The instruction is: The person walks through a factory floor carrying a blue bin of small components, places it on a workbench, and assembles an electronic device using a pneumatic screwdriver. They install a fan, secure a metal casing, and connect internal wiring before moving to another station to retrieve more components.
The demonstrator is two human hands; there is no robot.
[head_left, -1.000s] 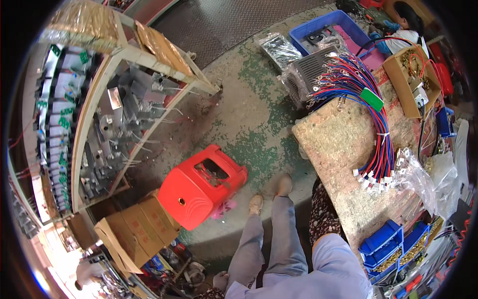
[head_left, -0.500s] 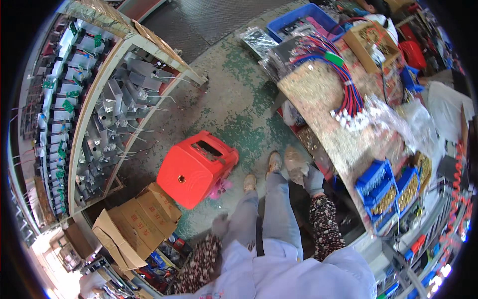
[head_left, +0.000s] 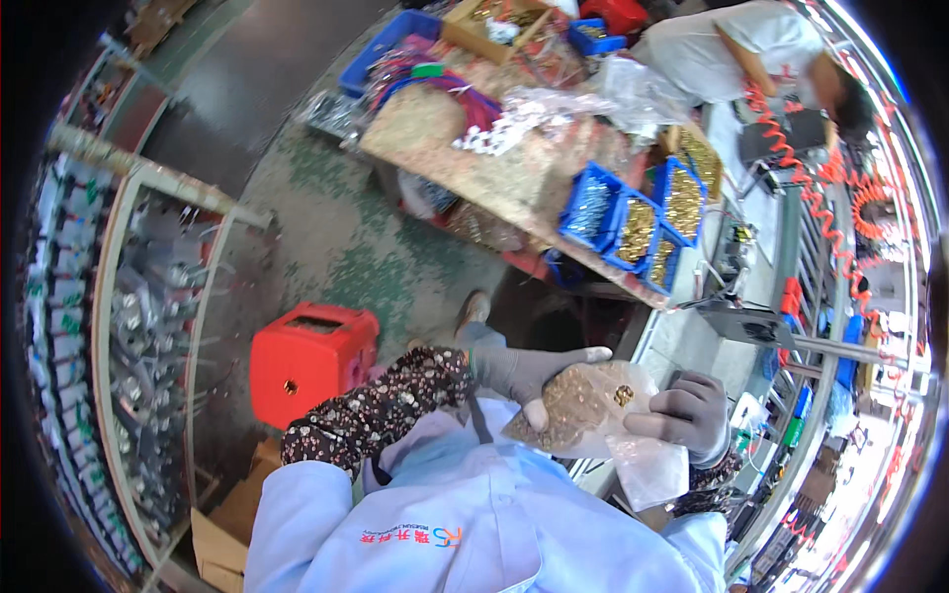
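Observation:
A clear plastic bag (head_left: 573, 403) of small brass-coloured metal parts is held up in front of my body. My left hand (head_left: 524, 376), in a grey glove, grips the bag's full side, thumb and fingers apart around it. My right hand (head_left: 687, 410), gloved too, has its fingers curled closed on the gathered upper part of the bag. The loose plastic end hangs below the right fingers. Beyond my hands, blue bins (head_left: 633, 229) of brass-coloured and silvery small parts stand on the workbench corner.
The worn workbench (head_left: 534, 203) bears a wire bundle (head_left: 479, 104) with white connectors. A red plastic stool (head_left: 306, 366) stands on the floor at left, near a rack (head_left: 109, 346) of metal parts. Another person (head_left: 732, 49) leans over at upper right, near coiled red hoses (head_left: 781, 148).
My right hand has raised the bag from beside my leg, and my left hand has come up from my thigh onto it. The view has swung right, showing the other person more fully.

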